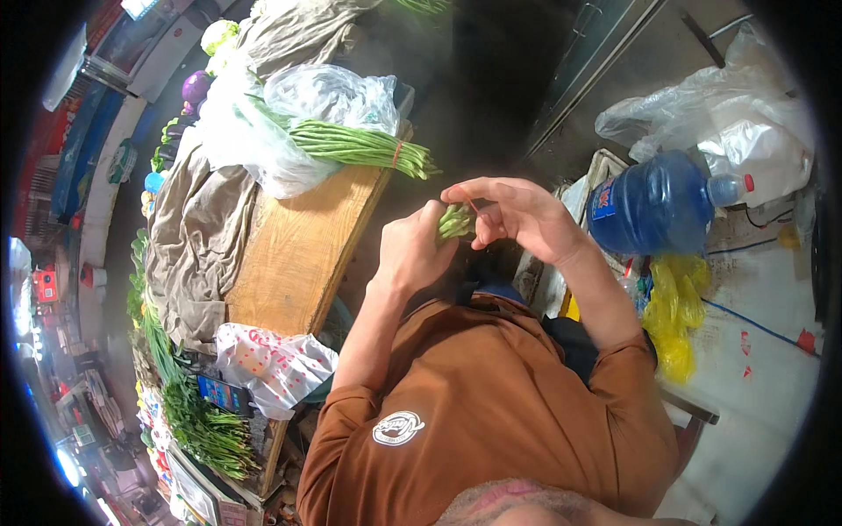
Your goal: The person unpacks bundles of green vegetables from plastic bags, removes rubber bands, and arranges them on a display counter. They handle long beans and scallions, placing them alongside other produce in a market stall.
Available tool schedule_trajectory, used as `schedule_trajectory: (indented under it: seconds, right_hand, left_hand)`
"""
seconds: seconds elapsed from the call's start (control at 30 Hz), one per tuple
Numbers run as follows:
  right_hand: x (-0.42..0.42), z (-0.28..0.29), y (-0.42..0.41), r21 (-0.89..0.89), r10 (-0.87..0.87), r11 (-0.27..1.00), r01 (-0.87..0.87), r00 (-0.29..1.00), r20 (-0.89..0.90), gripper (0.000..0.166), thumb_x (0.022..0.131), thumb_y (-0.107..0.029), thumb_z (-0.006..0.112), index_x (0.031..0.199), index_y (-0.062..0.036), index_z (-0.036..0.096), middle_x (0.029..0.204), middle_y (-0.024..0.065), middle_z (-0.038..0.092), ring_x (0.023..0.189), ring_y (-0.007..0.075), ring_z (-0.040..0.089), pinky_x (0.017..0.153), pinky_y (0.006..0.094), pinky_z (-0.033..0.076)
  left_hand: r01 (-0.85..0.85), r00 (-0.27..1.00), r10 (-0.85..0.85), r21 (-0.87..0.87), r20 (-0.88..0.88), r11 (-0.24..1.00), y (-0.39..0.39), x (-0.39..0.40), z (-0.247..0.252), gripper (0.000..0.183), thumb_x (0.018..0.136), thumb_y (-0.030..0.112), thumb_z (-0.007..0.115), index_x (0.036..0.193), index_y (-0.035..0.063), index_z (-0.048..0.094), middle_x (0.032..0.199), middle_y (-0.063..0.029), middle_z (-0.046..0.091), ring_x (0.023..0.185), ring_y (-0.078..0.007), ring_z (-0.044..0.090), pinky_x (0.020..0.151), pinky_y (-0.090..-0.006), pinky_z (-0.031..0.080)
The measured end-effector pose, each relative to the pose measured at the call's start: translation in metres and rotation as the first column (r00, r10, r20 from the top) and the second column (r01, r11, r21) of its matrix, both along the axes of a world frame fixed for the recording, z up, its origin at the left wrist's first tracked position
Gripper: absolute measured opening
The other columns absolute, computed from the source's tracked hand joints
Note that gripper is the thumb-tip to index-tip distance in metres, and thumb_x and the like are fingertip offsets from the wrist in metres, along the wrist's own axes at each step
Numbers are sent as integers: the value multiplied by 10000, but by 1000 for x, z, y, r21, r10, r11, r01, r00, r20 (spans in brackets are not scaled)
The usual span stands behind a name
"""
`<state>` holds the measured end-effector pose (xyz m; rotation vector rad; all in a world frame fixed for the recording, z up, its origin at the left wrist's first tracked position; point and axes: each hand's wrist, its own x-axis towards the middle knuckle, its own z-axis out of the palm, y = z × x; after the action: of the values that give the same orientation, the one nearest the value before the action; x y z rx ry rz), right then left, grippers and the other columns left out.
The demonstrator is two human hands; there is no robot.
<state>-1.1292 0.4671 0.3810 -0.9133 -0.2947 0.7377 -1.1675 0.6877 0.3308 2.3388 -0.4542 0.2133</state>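
My left hand (416, 246) is wrapped around a bunch of green stalks (455, 222), probably long beans; only their cut ends show past the fist. Fingers of my right hand (520, 214) are hooked in a thin red rubber band (468, 197), stretched beside those ends. How far the band goes around the bunch is hidden by the fingers. Just beyond, a larger bundle of long green beans (362, 146) lies partly inside a clear plastic bag (247, 131). Another red band (398, 153) circles that bundle near its ends, which stick out past the wooden board's edge.
The wooden board (296, 243) runs along my left, partly under a grey-brown cloth (197, 243). A printed plastic bag (276, 361), a phone (223, 394) and leafy greens (210, 421) lie nearer me. On my right are a blue water jug (651, 204) and yellow bags (674, 315).
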Motion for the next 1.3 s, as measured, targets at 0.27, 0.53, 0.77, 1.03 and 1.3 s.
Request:
schedule_trajectory:
  seconds: [0.27,0.53,0.77,1.03,1.3]
  right_hand:
    - [-36,35,42,-555,328,676,485,477,815,435,890,-187,780,1187,90,625,1199,190,629,692,255,671,673,345,562]
    - [-44,6,57,-193,-10,646,739,262,965,187,810,-67,793,938,-54,658,991,122,696,872,314,690,747,393,546]
    - [-44,-46,66,-200,-218,730,654,500,838,882,781,-260,918,1479,-20,436,1328,178,563,1109,291,635,981,400,516]
    - [-43,-59,67,-279,-272,884,375,898,346,307,890,0,749,1166,-13,616,1000,-40,660,935,12,570,819,205,491]
    - [-26,-36,63,110,240,966,-235,970,-32,284,835,-5,780,1081,63,655,701,63,629,557,120,594,567,269,529]
  left_hand:
    - [3,944,45,148,-326,989,-4,7,12,298,809,234,770,1027,85,631,856,-180,695,786,-403,690,666,-455,554]
    - [-288,803,-326,-804,-499,520,22,13,-2,160,971,144,740,999,70,601,865,27,633,718,-58,577,594,-237,465]
    - [-193,815,-537,-976,-218,104,17,18,7,547,900,599,749,962,82,582,760,-28,546,618,-137,525,533,-274,422]
    - [-6,1000,-15,-882,-15,472,23,22,-1,665,853,616,795,1090,25,606,1037,-61,613,907,-138,569,766,-305,479]
    - [229,913,-317,-966,257,-123,18,21,-8,614,849,702,715,861,109,558,796,-34,532,689,-204,518,697,-392,456]
